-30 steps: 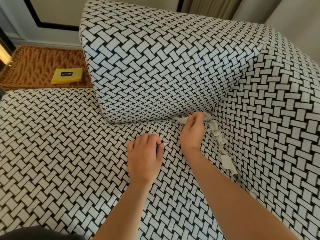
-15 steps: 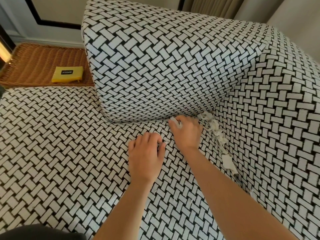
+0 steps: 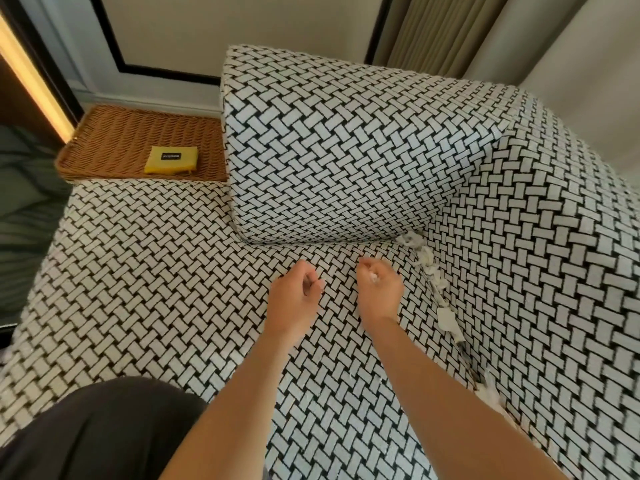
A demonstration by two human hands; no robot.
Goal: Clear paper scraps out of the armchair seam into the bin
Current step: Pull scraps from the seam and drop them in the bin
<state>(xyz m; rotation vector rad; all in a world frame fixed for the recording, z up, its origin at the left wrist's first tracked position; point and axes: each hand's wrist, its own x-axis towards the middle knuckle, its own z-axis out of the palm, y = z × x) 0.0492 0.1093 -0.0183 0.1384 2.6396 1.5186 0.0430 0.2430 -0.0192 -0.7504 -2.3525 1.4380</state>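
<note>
The paper scraps (image 3: 447, 319) line the armchair seam (image 3: 463, 346) from back corner toward the person, just right of the nearer right hand (image 3: 379, 292), which pinches a white scrap (image 3: 373, 277); the left hand (image 3: 294, 299) is curled, and I cannot tell what it holds.

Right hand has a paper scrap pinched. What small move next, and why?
Probably move the right hand to the seam scraps and pinch another, keeping the scrap it holds: a line of them lies beside it, and no bin is in view.
</note>
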